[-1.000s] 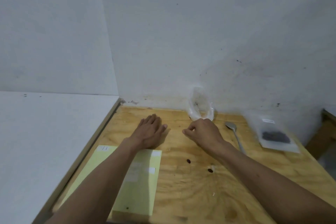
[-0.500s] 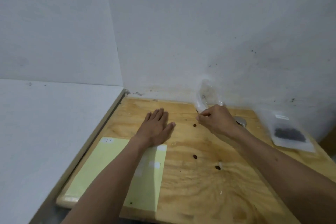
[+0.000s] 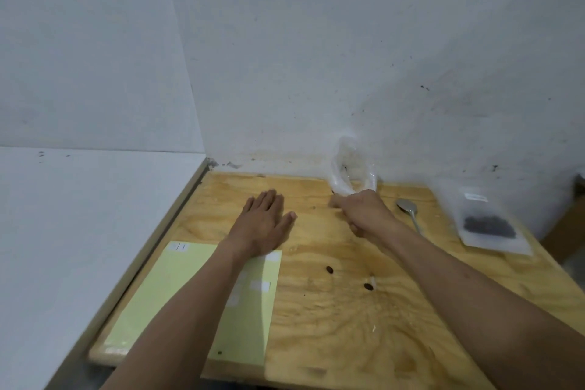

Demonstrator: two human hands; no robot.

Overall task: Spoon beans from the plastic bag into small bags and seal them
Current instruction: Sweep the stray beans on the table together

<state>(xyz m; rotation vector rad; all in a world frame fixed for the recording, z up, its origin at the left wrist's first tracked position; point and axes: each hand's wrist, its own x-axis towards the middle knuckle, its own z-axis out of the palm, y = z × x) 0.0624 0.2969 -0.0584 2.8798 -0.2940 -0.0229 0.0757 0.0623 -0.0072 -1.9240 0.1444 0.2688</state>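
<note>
A clear plastic bag (image 3: 348, 168) stands against the back wall on the wooden table (image 3: 332, 326). My right hand (image 3: 361, 209) is curled at its lower edge and grips the plastic. My left hand (image 3: 266, 222) lies flat on the table, fingers straight, to the left of the bag. A metal spoon (image 3: 410, 212) lies right of my right hand. A small clear bag with dark beans (image 3: 487, 225) lies flat at the far right. Two loose beans (image 3: 330, 269) (image 3: 368, 286) sit on the wood between my forearms.
A pale green sheet (image 3: 190, 294) with small white labels lies at the table's front left, under my left forearm. White walls close the back and left. A brown box edge (image 3: 566, 231) shows past the table's right side.
My right hand has gone from pinching near the table's middle to the foot of the plastic bag, uncovering the spoon. My left hand has stayed flat. The camera view has shifted.
</note>
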